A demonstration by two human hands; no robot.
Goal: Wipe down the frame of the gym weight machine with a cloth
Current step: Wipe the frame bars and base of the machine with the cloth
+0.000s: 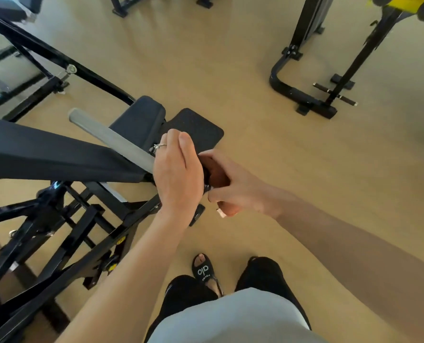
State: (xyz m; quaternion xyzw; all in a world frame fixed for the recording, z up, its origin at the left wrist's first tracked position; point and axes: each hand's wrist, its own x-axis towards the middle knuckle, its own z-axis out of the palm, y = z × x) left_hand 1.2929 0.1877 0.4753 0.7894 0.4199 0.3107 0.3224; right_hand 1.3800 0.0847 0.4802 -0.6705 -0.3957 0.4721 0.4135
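A: Left hand (178, 174) status?
B: Fingers curled over the near end of the grey bar (111, 139) of the black machine frame (57, 233).
A: Right hand (230, 189)?
B: Curled around a dark round part at the bar's end, touching the left hand. The cloth cannot be made out.
A: Frame position?
B: Left of both hands.

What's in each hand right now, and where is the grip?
Left hand wraps the inner end of the grey bar. Right hand curls round a small dark thing beside it; I cannot tell what it is, and no cloth shows.
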